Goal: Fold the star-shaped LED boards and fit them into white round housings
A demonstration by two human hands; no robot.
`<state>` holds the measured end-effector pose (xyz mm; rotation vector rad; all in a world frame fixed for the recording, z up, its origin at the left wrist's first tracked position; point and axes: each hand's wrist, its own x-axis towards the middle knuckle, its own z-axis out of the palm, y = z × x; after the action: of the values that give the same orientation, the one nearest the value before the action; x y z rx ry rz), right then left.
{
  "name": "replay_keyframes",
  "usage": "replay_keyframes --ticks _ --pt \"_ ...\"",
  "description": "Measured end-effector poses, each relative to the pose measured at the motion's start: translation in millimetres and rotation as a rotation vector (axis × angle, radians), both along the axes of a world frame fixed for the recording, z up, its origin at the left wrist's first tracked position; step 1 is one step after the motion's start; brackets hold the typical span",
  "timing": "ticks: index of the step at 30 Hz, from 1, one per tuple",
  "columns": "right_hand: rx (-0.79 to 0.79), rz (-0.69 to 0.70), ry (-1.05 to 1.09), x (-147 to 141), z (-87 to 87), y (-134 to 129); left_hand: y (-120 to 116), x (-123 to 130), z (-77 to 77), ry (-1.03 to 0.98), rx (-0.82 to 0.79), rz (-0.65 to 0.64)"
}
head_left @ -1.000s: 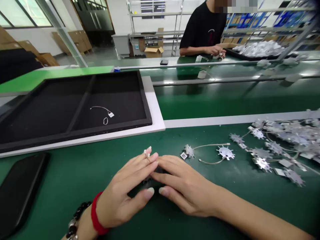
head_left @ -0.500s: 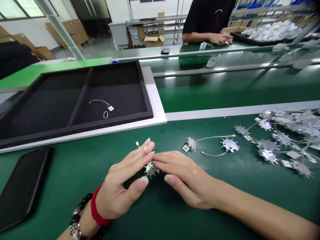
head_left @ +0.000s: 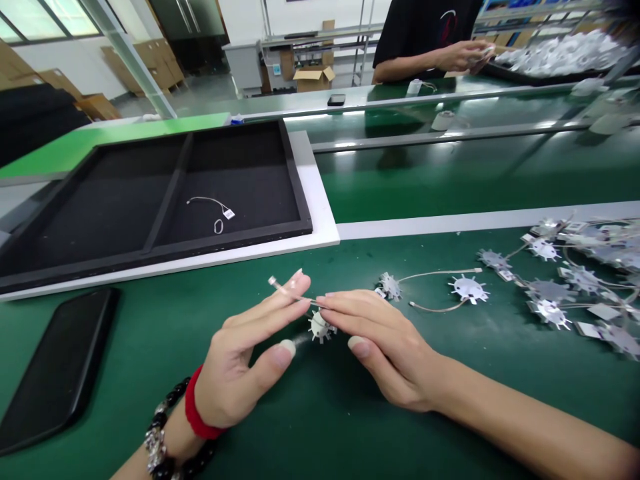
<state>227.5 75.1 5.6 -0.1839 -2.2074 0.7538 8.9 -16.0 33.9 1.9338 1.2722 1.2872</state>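
Observation:
My left hand has its fingers stretched out and its thumb apart from them. A thin pale cable with a small white connector crosses its fingertips and runs to the fingertips of my right hand. My right fingers are straight and together, over part of that cable, with the thumb apart. The two sets of fingertips nearly meet. Between and below them sits a small whitish toothed disc, partly behind my right fingers. To the right lie a similar toothed plate with a cable and a grey toothed piece.
A pile of toothed plates with cables covers the right side. A black divided tray at left holds a loose cable. A phone lies near left. Across the bench, a person's hands work beside a tray of white parts.
The toothed disc has shifted slightly right and shows more clearly below the fingertips. My fingertips have slid past each other a little. The co-worker's hands have risen from the bench.

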Motion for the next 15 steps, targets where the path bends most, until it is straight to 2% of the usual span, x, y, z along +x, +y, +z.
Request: replay_keyframes --ticks 6,15 --pt "-0.017 -0.028 0.013 0.1 -0.5 1.6 1.1 0.2 -0.5 0.008 0.001 -0.019" --pt "-0.005 0.006 0.005 0.1 -1.8 1.2 1.9 -1.9 -1.2 0.008 -0.002 -0.046"
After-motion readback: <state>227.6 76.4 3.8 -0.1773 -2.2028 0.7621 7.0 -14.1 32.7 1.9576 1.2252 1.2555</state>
